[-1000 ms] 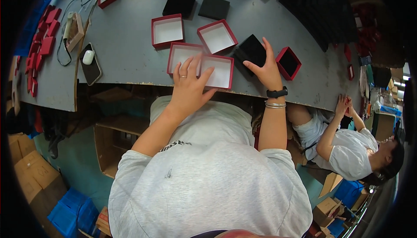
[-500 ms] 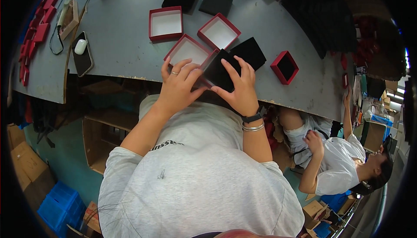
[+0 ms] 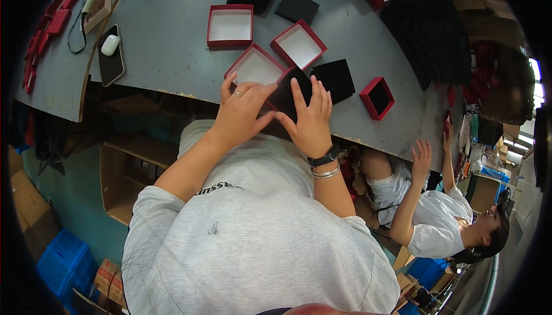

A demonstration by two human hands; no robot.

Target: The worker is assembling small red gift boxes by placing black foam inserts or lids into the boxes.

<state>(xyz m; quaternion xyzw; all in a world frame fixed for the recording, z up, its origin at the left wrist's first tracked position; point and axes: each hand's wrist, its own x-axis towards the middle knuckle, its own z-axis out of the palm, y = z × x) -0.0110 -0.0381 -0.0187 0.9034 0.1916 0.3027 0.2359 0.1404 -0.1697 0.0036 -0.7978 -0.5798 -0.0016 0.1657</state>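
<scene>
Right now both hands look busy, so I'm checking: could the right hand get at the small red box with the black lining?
Probably yes: the small red box sits open and unobstructed just beyond the right hand.

Your hands work at the near edge of a grey table [image 3: 172, 39]. Just beyond them lie three open red boxes [image 3: 230, 25] and black pads [image 3: 333, 79]. Right of your right hand [image 3: 310, 122] sits a small red box [image 3: 377, 97]. Far left lies a phone [image 3: 111, 56].

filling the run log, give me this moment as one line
left hand: on black pad | right hand: on black pad | beside: open red box | surface: grey table
</scene>
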